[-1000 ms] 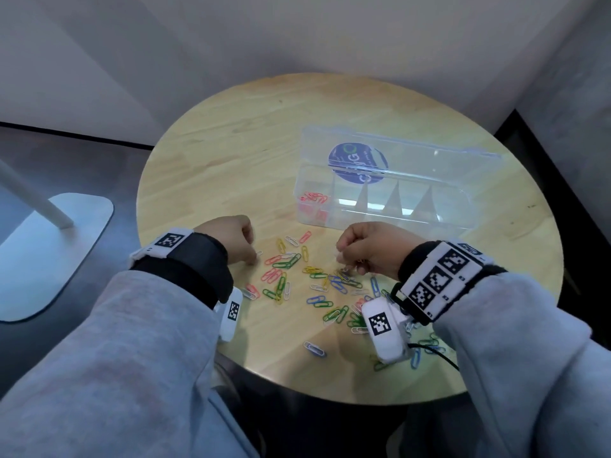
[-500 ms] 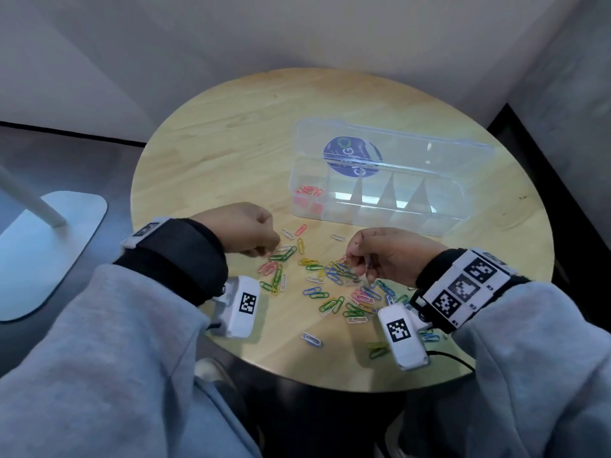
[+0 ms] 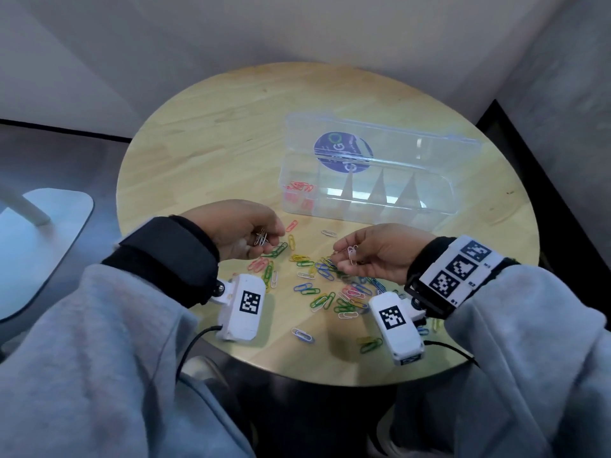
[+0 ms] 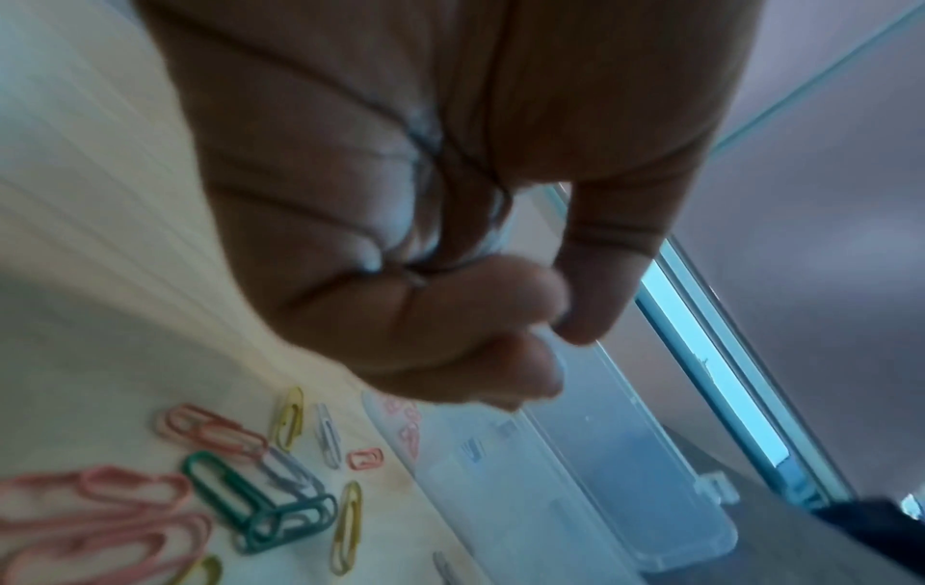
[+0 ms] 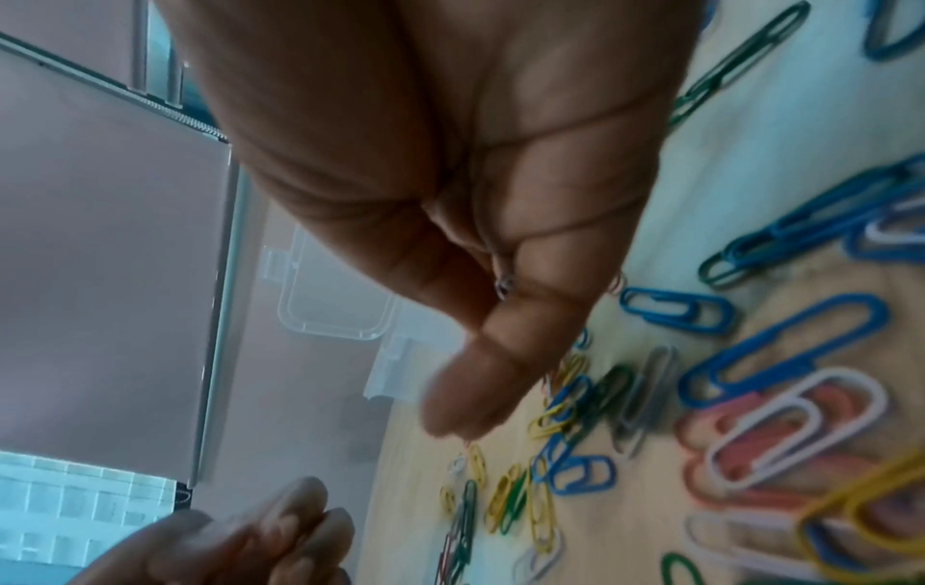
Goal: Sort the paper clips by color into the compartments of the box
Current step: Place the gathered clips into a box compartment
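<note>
Loose paper clips [image 3: 325, 285] in red, green, blue, yellow and white lie scattered on the round wooden table [image 3: 205, 153]. Behind them stands the clear compartment box [image 3: 429, 200] with its lid open; red clips [image 3: 299, 188] lie in its leftmost compartment. My left hand [image 3: 267, 241] hovers palm-up above the pile's left side, fingers curled round a few white clips [image 3: 261, 239]. My right hand [image 3: 345, 256] hovers over the pile's right side and pinches white clips [image 3: 352, 254]. In the wrist views, only a bit of wire [image 4: 415, 277] [image 5: 503, 285] shows between the fingers.
The table's near edge [image 3: 330, 381] runs just below my wrists. Wrist camera units [image 3: 243, 305] [image 3: 395, 325] hang over the clips near that edge. A white stand base [image 3: 39, 246] sits on the floor at left. Walls close in behind and to the right.
Both hands have lifted off the pile and turned palm-up, each now showing white clips in its fingers. The left hand has moved right, toward the box.
</note>
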`<state>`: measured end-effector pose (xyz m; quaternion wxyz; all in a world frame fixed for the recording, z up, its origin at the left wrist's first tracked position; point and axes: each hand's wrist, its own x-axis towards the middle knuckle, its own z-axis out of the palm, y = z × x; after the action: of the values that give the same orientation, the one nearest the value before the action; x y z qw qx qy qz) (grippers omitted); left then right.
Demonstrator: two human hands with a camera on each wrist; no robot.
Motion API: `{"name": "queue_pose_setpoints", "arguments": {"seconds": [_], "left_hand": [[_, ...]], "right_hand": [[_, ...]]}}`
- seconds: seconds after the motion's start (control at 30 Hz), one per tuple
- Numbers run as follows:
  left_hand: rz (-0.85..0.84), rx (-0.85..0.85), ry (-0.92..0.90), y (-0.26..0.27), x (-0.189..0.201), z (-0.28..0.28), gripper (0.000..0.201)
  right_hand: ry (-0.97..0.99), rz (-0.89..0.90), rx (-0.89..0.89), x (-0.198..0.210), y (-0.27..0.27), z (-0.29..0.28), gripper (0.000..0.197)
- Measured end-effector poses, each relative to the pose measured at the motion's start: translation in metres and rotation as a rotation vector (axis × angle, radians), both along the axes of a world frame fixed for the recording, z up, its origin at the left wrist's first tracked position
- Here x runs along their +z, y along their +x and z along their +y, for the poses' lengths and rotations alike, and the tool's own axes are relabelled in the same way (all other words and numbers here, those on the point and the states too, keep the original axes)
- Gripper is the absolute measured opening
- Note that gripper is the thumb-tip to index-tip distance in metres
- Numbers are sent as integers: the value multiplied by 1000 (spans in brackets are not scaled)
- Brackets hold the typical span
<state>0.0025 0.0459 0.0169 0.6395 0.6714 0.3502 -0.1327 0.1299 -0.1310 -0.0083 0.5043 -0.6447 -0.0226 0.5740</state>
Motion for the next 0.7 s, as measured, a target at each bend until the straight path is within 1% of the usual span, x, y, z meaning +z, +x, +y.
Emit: {"name": "queue_pose_setpoints", "arguments": {"seconds": [0.07,0.1,0.17,0.2,0.23,0.3,0.4,0.47,0.53,0.63,0.7], "left_hand": [[69,-80,153,2,-1,-3,20],[112,-176,276,2,-4,-4,20],[192,-372,545,0,-7,-8,20],[223,-425,651,-1,-8,-11,17],[246,-450,714,-3,-10,-14,15],[261,-470,763,-3,-11,-20,14],[278,-488,769,0,-12,-23,14],[307,-499,807,0,-13,-26,13],[342,-519,850,1,-15,-28,13],[383,-538,888,2,-18,-30,12],[395,-550,891,3,-21,-31,19]], "right_hand": [[-56,-54,91,3,-2,1,34],[-88,-106,133,4,-2,1,35],[-153,-231,189,7,-3,1,36],[-184,-299,212,8,-3,1,35],[-212,-374,249,10,-4,0,33],[-277,-536,384,15,-3,-3,26],[-411,-817,670,22,-5,-6,7],[-469,-975,814,20,-8,-4,11],[-494,-1047,855,18,-12,-1,11],[-519,-1095,879,12,-16,2,15],[-535,-1111,913,10,-18,4,13]]}}
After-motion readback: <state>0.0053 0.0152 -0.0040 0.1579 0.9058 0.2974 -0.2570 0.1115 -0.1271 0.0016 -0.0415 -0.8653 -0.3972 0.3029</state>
